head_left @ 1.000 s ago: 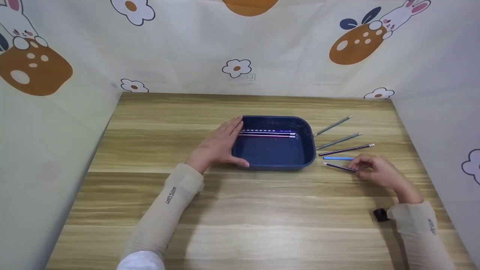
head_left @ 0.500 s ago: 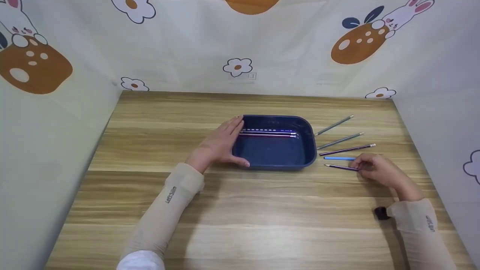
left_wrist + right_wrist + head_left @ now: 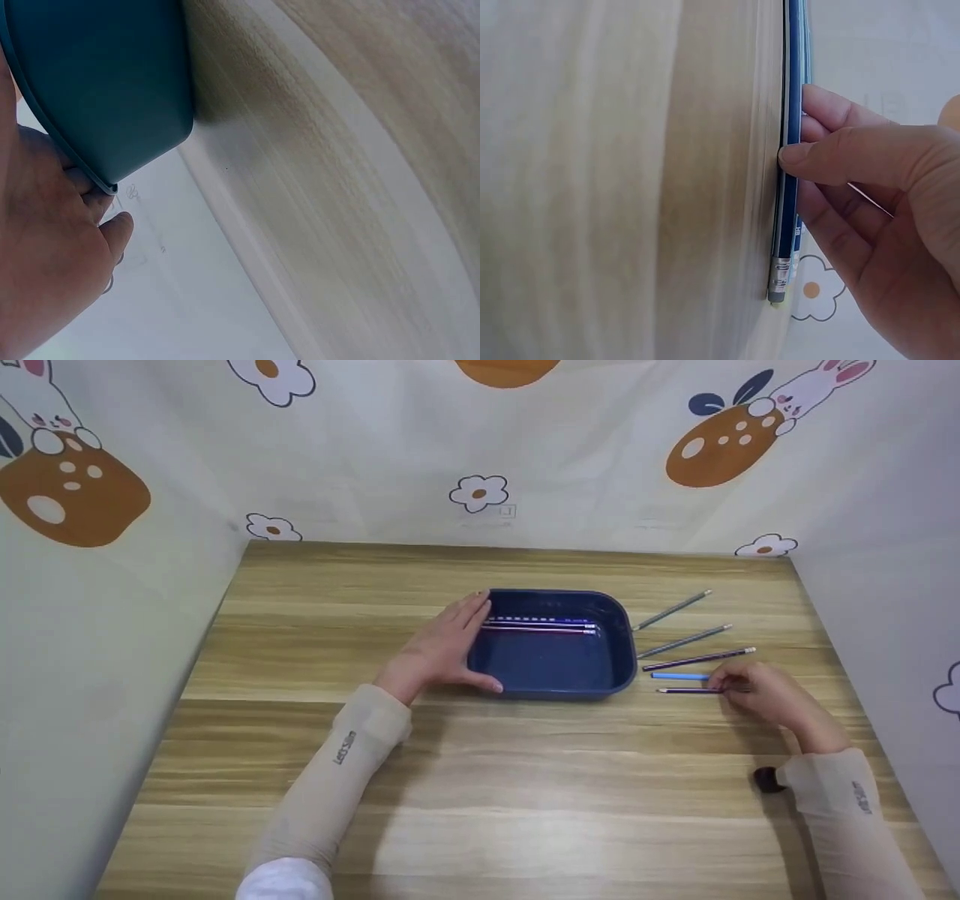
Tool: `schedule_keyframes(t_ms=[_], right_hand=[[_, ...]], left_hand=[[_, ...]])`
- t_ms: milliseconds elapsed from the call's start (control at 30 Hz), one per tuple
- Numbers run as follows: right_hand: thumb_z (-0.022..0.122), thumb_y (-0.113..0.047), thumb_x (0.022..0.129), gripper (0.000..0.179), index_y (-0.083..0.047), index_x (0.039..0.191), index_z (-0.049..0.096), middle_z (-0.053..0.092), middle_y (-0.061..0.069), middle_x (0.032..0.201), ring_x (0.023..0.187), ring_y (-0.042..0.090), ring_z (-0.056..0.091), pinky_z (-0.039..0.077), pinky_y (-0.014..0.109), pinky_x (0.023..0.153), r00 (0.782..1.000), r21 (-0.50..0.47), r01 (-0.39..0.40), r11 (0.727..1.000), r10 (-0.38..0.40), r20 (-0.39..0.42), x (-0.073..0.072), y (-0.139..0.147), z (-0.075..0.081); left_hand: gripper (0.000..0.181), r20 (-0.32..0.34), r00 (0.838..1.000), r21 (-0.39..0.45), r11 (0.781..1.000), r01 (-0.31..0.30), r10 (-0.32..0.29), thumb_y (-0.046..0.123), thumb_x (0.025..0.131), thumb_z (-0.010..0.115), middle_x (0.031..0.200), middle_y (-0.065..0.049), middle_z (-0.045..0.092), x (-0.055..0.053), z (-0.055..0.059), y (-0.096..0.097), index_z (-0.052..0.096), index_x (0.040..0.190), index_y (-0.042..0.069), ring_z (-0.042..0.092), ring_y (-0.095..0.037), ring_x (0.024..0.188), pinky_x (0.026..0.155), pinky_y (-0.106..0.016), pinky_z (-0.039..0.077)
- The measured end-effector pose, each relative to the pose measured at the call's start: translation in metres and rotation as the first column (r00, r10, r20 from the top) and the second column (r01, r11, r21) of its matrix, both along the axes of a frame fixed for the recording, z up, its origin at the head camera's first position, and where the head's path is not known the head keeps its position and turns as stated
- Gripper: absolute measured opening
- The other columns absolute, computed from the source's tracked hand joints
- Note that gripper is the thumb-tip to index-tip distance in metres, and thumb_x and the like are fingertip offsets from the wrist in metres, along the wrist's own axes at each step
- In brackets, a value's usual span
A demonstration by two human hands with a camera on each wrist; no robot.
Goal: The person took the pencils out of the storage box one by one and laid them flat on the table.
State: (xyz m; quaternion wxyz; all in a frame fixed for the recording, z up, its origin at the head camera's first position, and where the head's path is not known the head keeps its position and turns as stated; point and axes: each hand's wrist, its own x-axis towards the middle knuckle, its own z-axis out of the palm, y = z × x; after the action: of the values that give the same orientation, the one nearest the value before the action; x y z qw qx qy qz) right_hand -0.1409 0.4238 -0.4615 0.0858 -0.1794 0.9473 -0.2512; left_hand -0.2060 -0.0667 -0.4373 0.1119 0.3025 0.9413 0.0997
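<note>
My left hand rests spread along the left end of a dark blue plastic tray. Its fingers lie straight at the back left corner and its thumb touches the front left corner. Inside the tray lie several pencils side by side near the back wall. To the right of the tray, my right hand pinches a dark pencil between thumb and fingers, low over the table. In the right wrist view that pencil shows dark blue, with a metal ferrule and grey eraser.
Beside the tray's right end lie a light blue stick, a dark pencil and two grey-green pencils. A printed curtain stands around the wooden table. A small black object is at my right cuff.
The pinched pencil has swung from slanting to nearly level with the light blue stick, and has shifted slightly right with my right hand. My left hand stays on the tray.
</note>
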Motion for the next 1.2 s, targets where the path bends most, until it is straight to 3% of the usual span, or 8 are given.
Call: schedule_keyframes(t_ms=[200, 767, 1200], right_hand=[[0.064, 0.020, 0.071, 0.032, -0.009, 0.083, 0.069, 0.068, 0.001, 0.084, 0.078, 0.005, 0.061, 0.050, 0.010, 0.069, 0.993, -0.033, -0.046, 0.998, 0.042, -0.114, 0.000, 0.000, -0.003], [0.068, 0.017, 0.067, 0.034, -0.014, 0.081, 0.069, 0.068, -0.004, 0.082, 0.076, 0.007, 0.062, 0.055, 0.023, 0.066, 0.975, 0.081, -0.068, 0.994, 0.083, -0.205, 0.008, -0.005, -0.001], [0.069, 0.008, 0.074, 0.025, -0.013, 0.088, 0.068, 0.068, -0.001, 0.090, 0.081, 0.009, 0.064, 0.053, 0.019, 0.072, 0.989, -0.022, -0.019, 1.000, 0.016, -0.147, 0.011, -0.009, 0.007]], left_hand=[[0.132, -0.008, 0.999, -0.009, 0.999, 0.033, -0.033, 0.086, 0.059, 0.057, 0.160, -0.005, -0.005, -0.001, 0.000, -0.001, 0.004, 0.152, 0.007, -0.001, -0.021, 0.146, 0.120, -0.036, 0.004], [0.131, -0.007, 1.000, -0.009, 1.000, 0.024, -0.024, 0.084, 0.060, 0.058, 0.160, -0.005, -0.005, 0.000, 0.001, -0.001, 0.005, 0.152, 0.008, -0.003, -0.020, 0.146, 0.120, -0.036, 0.003], [0.132, -0.010, 1.000, -0.004, 1.000, 0.026, -0.026, 0.085, 0.059, 0.058, 0.160, -0.004, -0.005, -0.001, -0.001, 0.000, 0.006, 0.152, 0.008, -0.001, -0.020, 0.146, 0.120, -0.036, 0.003]])
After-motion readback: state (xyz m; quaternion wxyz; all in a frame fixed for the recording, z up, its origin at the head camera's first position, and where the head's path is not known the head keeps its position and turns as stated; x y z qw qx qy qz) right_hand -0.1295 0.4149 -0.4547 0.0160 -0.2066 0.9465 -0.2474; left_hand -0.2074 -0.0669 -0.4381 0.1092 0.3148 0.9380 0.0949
